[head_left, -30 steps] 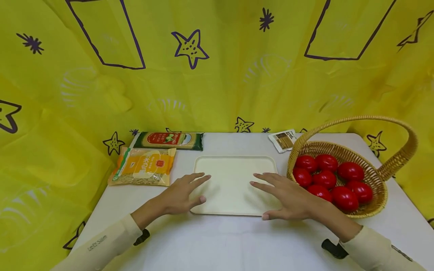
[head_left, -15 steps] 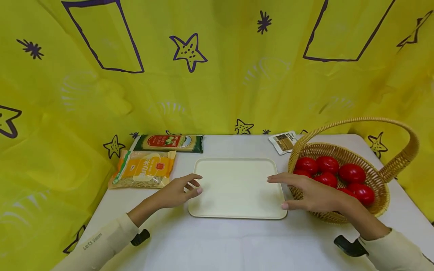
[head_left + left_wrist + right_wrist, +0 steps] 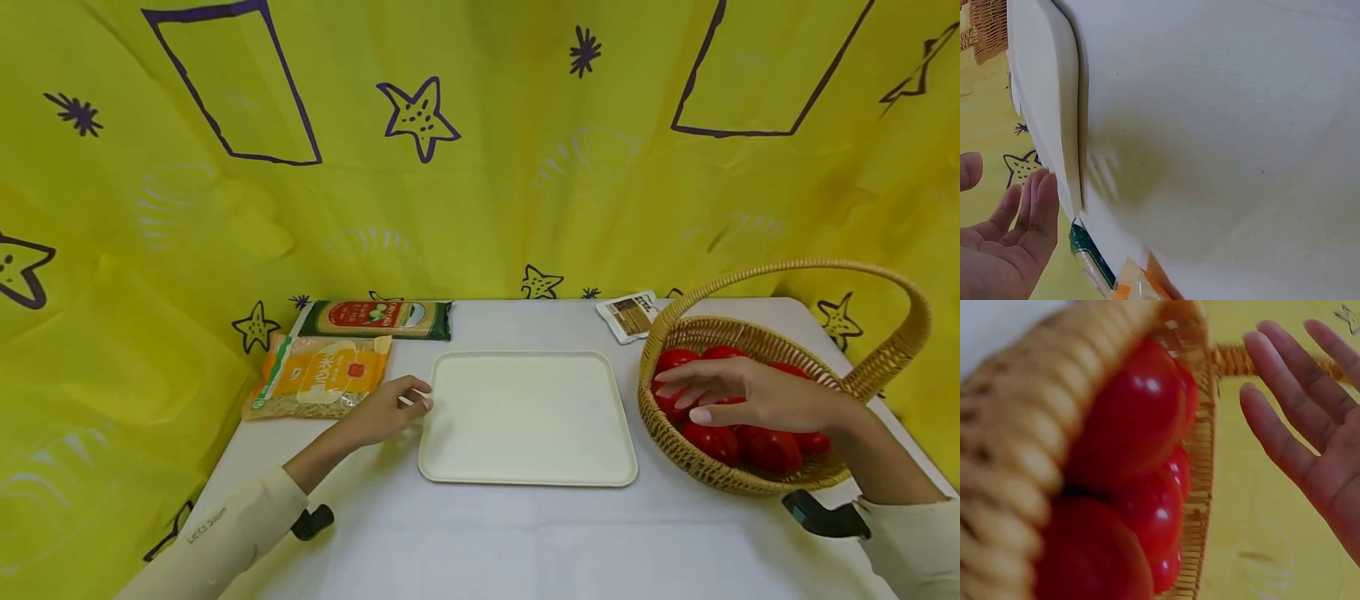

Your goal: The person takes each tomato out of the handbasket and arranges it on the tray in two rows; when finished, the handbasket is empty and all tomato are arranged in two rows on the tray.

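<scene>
We hold our right hand (image 3: pixel 783 398), empty with relaxed fingers, above the red ovals (image 3: pixel 768 452) in the wicker basket (image 3: pixel 678 454) at right; our left hand (image 3: pixel 382 412), empty and loosely curled, hovers near the left edge of the central pale tray (image 3: pixel 528 417).

On the tabletop (image 3: pixel 480 542) I count two bags (image 3: pixel 318 377) towards the far left corner, one sachet (image 3: pixel 630 317) by the far edge, one tray (image 3: pixel 528 417), one basket (image 3: pixel 666 442) near the right edge, and at least seven red ovals (image 3: pixel 711 443), my right hand (image 3: pixel 780 398) hiding some.
</scene>
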Demonstrator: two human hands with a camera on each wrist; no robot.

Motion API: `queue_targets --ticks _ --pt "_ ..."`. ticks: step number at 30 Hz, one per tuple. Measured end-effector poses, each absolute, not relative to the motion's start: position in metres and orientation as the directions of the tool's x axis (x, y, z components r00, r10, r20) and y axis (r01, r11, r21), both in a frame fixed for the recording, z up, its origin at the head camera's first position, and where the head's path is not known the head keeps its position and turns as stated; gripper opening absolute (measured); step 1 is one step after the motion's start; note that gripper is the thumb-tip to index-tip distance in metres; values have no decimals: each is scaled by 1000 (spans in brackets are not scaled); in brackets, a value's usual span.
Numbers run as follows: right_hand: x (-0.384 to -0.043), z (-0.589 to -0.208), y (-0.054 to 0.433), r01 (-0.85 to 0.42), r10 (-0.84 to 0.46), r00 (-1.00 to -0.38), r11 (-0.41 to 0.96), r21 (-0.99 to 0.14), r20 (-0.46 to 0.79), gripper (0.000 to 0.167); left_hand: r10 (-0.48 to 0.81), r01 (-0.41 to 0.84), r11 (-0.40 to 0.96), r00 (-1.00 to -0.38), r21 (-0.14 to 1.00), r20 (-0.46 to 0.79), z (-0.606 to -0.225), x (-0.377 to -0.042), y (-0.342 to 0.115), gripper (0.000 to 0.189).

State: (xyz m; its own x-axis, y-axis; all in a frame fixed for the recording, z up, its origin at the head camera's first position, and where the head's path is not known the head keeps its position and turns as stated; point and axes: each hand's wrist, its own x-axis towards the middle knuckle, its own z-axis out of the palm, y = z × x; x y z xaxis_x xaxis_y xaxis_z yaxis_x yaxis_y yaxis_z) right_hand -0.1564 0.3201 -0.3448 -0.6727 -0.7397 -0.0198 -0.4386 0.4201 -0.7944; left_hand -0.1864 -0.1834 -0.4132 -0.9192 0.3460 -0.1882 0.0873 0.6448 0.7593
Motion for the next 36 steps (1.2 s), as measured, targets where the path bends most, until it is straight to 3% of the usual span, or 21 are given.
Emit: queue_targets --ticks 5,13,18,25,36 --pt "-164 -340 339 -437 -724 -689 456 -776 -38 46 278 15 659 -934 752 -225 -415 -188 -185 32" --pt "-176 -335 353 -407 -569 -820 659 -632 -64 41 184 -56 709 -948 703 -261 -417 -189 -183 36" --pt "-187 -336 355 -382 -504 -861 725 -573 -64 40 152 -100 722 -943 685 -297 -419 -191 -183 41" --pt "-205 -337 356 -267 -436 -888 748 -608 -147 44 122 -159 713 -931 683 -344 -422 -193 -184 50" --pt "-228 -344 359 -122 -381 -875 770 -626 -299 55 114 -187 712 -920 677 -374 -426 -198 -188 47"
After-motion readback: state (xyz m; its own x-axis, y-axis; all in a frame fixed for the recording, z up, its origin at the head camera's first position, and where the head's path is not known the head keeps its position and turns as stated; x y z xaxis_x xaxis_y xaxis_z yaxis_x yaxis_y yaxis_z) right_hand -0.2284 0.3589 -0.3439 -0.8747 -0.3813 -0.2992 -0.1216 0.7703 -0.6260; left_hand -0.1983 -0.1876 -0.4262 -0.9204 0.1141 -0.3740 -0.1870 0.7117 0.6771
